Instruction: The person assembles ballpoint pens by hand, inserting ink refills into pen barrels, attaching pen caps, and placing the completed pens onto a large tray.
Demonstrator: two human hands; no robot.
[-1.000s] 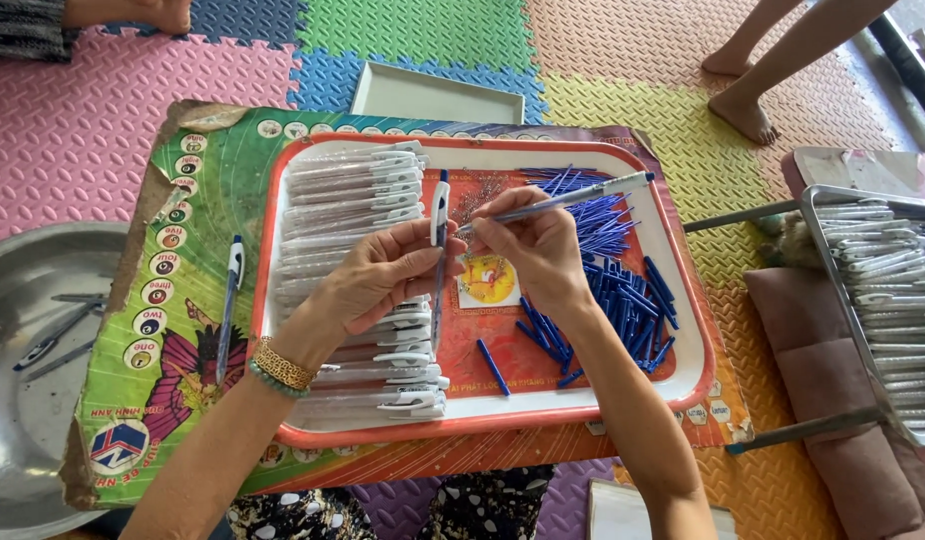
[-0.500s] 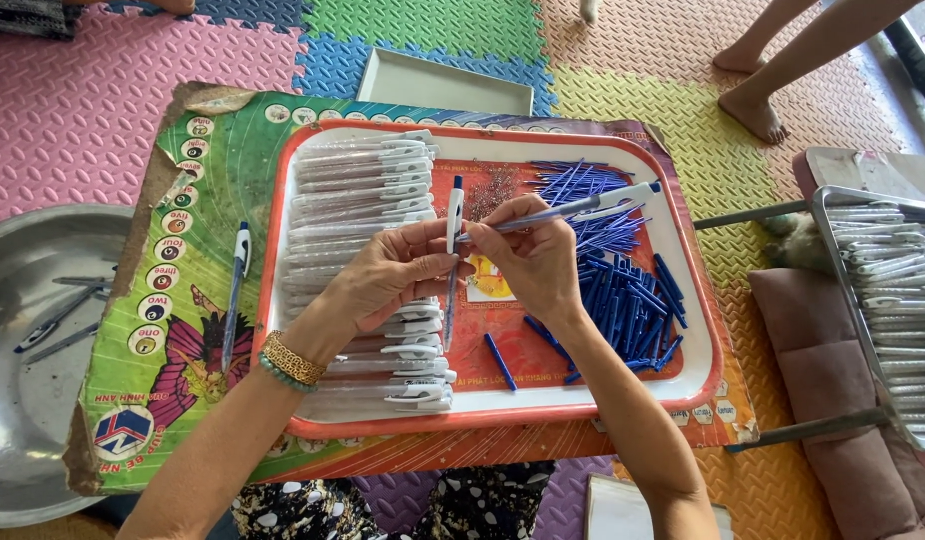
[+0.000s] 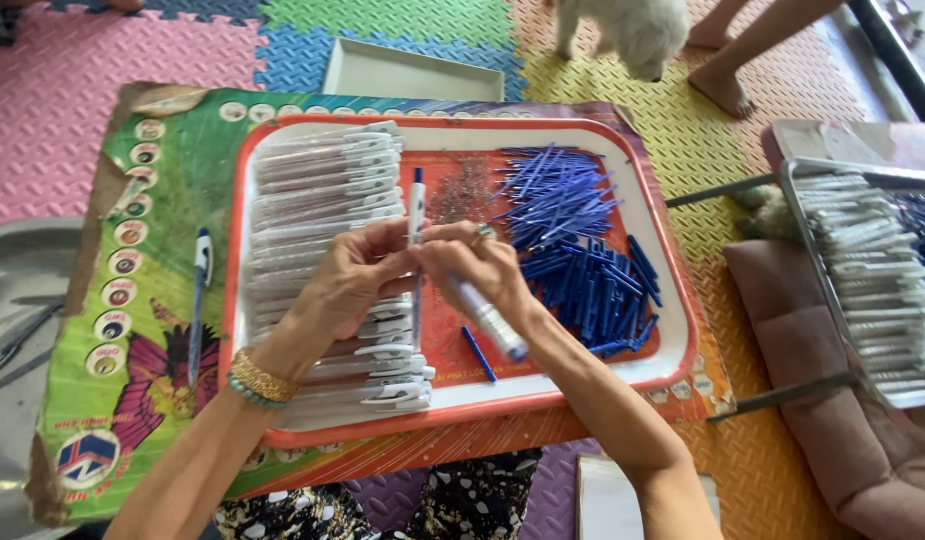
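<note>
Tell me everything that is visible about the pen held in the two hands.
The pen has a white, plastic-looking barrel with a dark blue tip at its upper end. It stands almost upright above the red tray. The left hand and right hand pinch its middle; its lower part is hidden behind the fingers.

Both forearms extend forward and converge at centre. Left hand (image 3: 348,280), palm down, fingers curled, thumb meeting fingertips. Right hand (image 3: 478,270) closed in pinch, knuckles up, touching the left.
</note>
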